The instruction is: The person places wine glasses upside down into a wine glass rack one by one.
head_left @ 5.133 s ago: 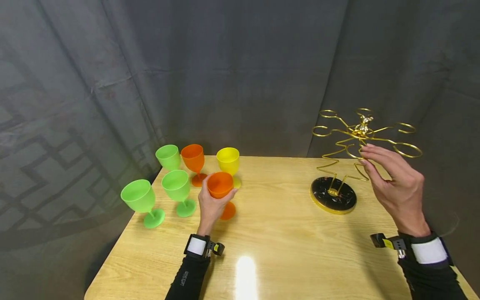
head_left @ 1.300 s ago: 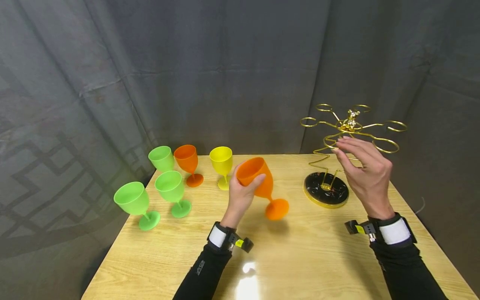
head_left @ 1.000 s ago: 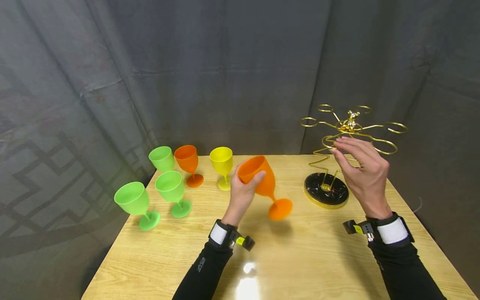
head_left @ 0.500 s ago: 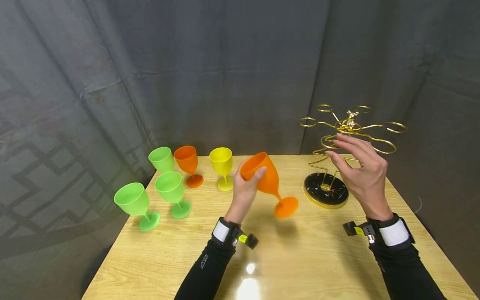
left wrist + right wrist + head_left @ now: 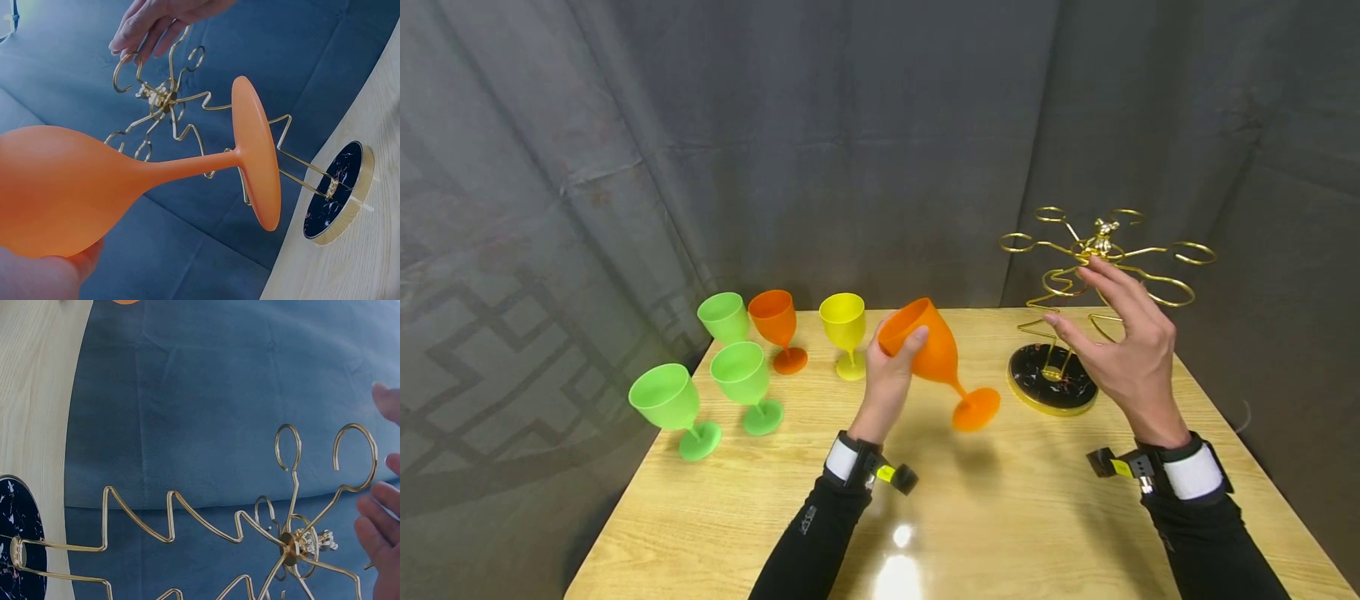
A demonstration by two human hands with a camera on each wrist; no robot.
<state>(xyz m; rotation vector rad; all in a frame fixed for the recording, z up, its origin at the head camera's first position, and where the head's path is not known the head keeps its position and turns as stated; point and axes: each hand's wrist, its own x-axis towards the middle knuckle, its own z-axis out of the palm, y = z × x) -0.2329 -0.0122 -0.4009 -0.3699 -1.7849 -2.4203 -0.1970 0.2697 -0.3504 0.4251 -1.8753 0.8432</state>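
My left hand (image 5: 886, 383) grips an orange goblet (image 5: 936, 354) round its bowl, thumb along the near side. The goblet is held above the table and tilted, with its foot pointing down to the right; the left wrist view shows the stem and foot (image 5: 255, 153) free of the hand. Close by stands a gold wire cup rack with open rings, a bear figure (image 5: 1102, 240) on top and a round black marbled base (image 5: 1033, 383). My right hand (image 5: 1135, 354) is beside the rack's near rings, thumb and fingers spread apart, holding nothing.
On the left of the wooden table (image 5: 820, 517) stand several upright goblets: green ones (image 5: 664, 398), another orange one (image 5: 773, 317) and a yellow one (image 5: 842, 322). A grey curtain (image 5: 850, 167) hangs behind the table.
My left hand has lifted the orange goblet from beside the others, carried it right and tilted it. My right hand's thumb and fingers, earlier closed at a rack ring, have spread apart.
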